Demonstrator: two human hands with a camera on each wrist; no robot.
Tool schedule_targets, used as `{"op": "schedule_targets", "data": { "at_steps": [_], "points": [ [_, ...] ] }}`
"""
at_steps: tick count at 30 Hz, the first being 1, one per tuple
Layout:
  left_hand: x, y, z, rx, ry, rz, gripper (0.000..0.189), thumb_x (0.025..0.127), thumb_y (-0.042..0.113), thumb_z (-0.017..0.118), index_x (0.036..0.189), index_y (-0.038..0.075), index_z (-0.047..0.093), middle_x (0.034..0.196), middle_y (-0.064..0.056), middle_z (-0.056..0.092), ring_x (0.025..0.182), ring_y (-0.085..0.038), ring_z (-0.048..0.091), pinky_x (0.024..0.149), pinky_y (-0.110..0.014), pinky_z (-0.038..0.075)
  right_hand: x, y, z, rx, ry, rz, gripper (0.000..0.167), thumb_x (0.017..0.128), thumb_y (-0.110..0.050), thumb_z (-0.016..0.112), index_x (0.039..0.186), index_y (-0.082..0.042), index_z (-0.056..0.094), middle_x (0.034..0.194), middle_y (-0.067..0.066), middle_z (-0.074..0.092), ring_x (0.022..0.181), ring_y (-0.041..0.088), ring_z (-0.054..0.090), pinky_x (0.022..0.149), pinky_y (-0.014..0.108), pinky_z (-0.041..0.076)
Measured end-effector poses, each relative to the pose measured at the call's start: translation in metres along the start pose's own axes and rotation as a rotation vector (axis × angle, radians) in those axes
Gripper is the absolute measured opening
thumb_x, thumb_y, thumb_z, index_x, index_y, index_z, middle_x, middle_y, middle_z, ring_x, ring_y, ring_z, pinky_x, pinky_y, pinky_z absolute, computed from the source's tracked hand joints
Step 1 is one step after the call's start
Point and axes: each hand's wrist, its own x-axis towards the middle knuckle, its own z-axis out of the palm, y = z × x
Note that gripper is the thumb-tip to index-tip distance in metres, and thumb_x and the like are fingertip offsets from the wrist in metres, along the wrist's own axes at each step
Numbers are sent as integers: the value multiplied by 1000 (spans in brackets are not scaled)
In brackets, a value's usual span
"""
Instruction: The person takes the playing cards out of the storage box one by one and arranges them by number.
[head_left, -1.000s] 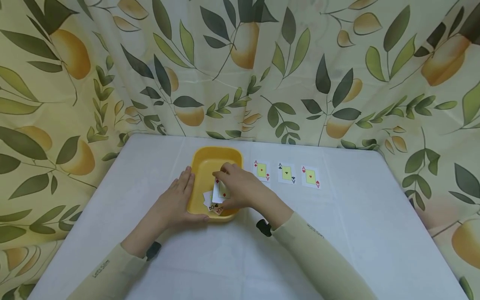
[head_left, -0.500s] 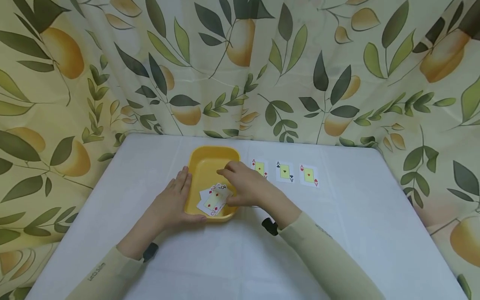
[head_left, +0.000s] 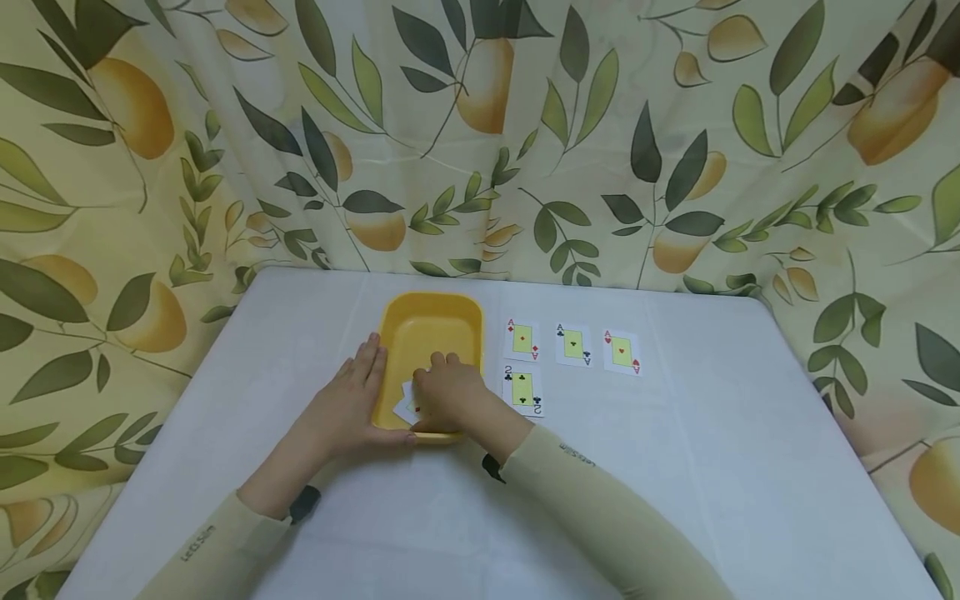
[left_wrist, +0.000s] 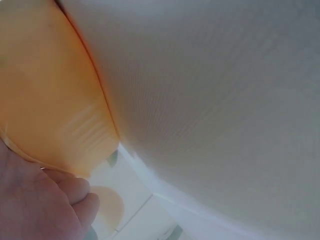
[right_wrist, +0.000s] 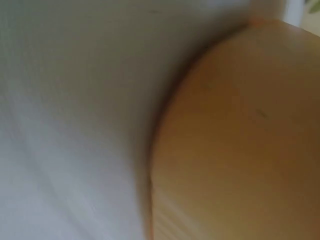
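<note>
My left hand [head_left: 348, 396] lies along the left side of a yellow tray [head_left: 431, 305], its fingers straight against the wall and its thumb at the near rim. In the left wrist view, the fingers [left_wrist: 75, 192] touch the tray's outer wall [left_wrist: 55, 100]. Inside the tray, my right hand [head_left: 453, 396] is over some playing cards [head_left: 406, 406] and covers most of them. Whether it pinches a card is hidden. Just right of the tray lies a two of clubs [head_left: 522, 392], below an ace of diamonds [head_left: 522, 340]. The right wrist view is blurred, showing the tray's outer wall [right_wrist: 240, 140].
An ace of clubs [head_left: 573, 345] and an ace of hearts [head_left: 622, 353] continue the upper row to the right, face up. A white cloth [head_left: 675, 483] covers the table, and a patterned curtain [head_left: 480, 167] hangs behind its far edge.
My right hand went from the tray to its right edge, then back over the cards inside. The two of clubs now shows on the cloth. My left hand stayed against the tray.
</note>
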Motion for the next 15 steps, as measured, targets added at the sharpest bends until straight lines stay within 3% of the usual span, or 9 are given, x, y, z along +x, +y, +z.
{"op": "schedule_targets", "data": {
  "at_steps": [5, 15],
  "points": [
    [-1, 1, 0, -2, 2, -2, 142, 65, 98, 44, 157, -5, 12, 167, -20, 0, 153, -34, 13, 123, -49, 23, 5, -2, 3, 13, 32, 30, 76, 71, -62, 79, 129, -16, 60, 115, 9, 57, 99, 24, 51, 82, 36, 53],
    [-2, 2, -3, -13, -17, -19, 141, 66, 98, 43, 157, -4, 10, 167, -18, -3, 154, -32, 10, 123, -48, 21, 6, 3, 1, 79, 89, -9, 72, 74, -55, 76, 131, -16, 57, 116, 8, 54, 100, 23, 47, 82, 33, 52]
  ]
}}
